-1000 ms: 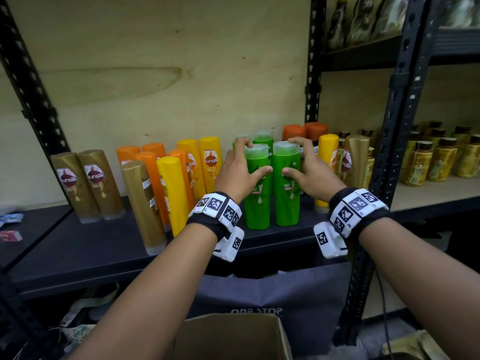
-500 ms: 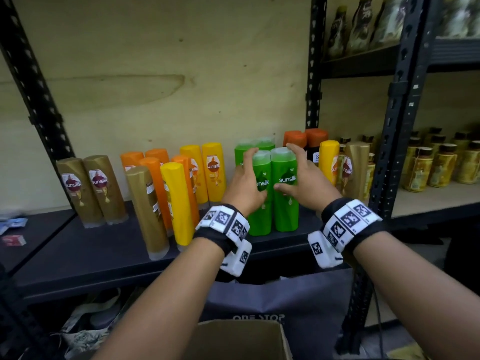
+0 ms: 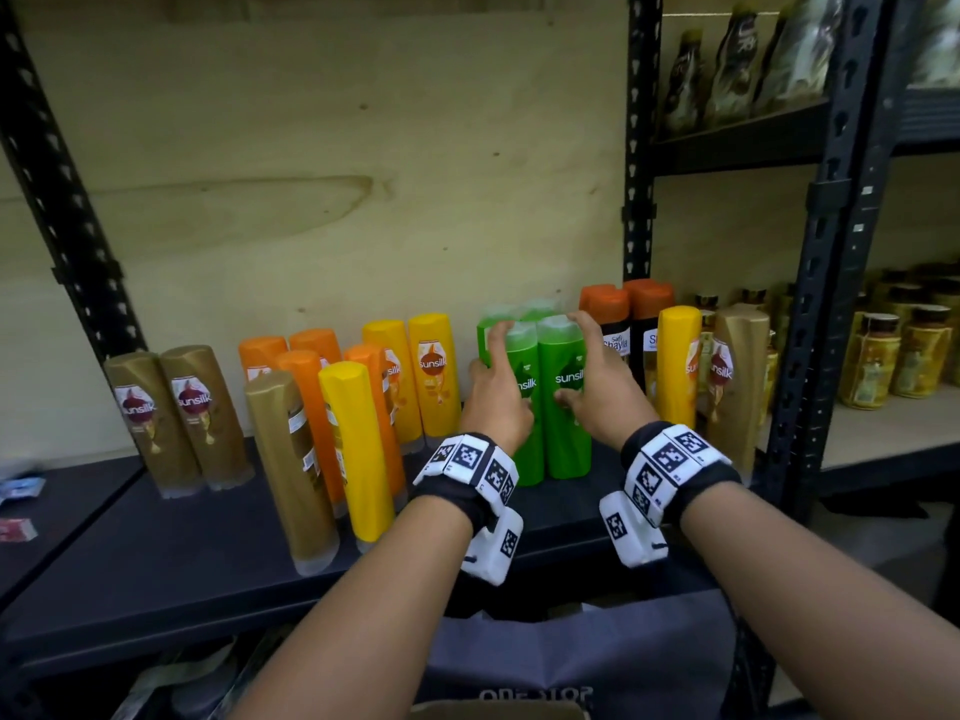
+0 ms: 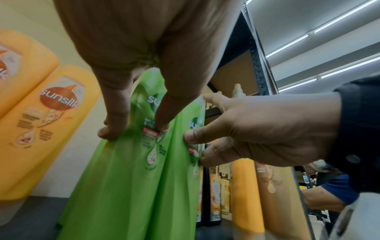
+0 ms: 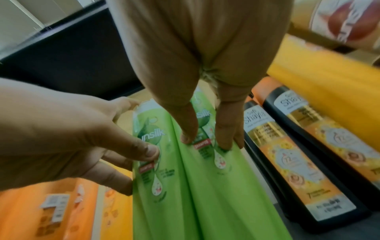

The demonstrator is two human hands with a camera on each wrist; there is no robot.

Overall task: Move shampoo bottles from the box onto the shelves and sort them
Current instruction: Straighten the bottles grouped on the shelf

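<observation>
Two green Sunsilk bottles stand upright side by side on the dark shelf (image 3: 156,553), right in front of another green pair (image 3: 540,306). My left hand (image 3: 501,376) holds the left green bottle (image 3: 527,459), thumb on its front and fingers on its left side (image 4: 135,131). My right hand (image 3: 582,371) holds the right green bottle (image 3: 563,444) the same way, thumb on the label and fingers along the right edge (image 5: 207,141). Each index finger reaches up toward a cap. The cardboard box (image 3: 498,711) shows only as a rim at the bottom edge.
Yellow and orange bottles (image 3: 434,376) and gold ones (image 3: 182,418) stand to the left. Black orange-capped bottles (image 3: 615,345), a yellow bottle (image 3: 678,366) and a gold bottle (image 3: 737,381) crowd the right. A black upright (image 3: 810,356) separates a shelf of jars (image 3: 872,361). A dark bag (image 3: 571,662) hangs below.
Both hands have pushed the two green bottles back from the shelf's front toward the rear green pair. The hands followed and have slid lower on the bottles.
</observation>
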